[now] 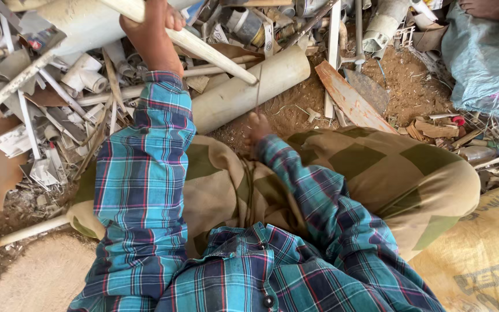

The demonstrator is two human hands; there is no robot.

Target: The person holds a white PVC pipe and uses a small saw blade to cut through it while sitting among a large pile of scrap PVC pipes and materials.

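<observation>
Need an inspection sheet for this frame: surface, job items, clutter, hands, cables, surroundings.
Surface: bare dirt ground, littered with scraps.
Job's things: long pale plastic strip held up at a slant; wide cream pipe lying below it.
Clutter: heap of broken plastic pipe and trim offcuts; rusty flat piece.
Grips: left hand closed on the strip; right hand low by the pipe, what it holds unclear.
Cables: nothing seen.
Surroundings: yellow woven sack; blue sack.
</observation>
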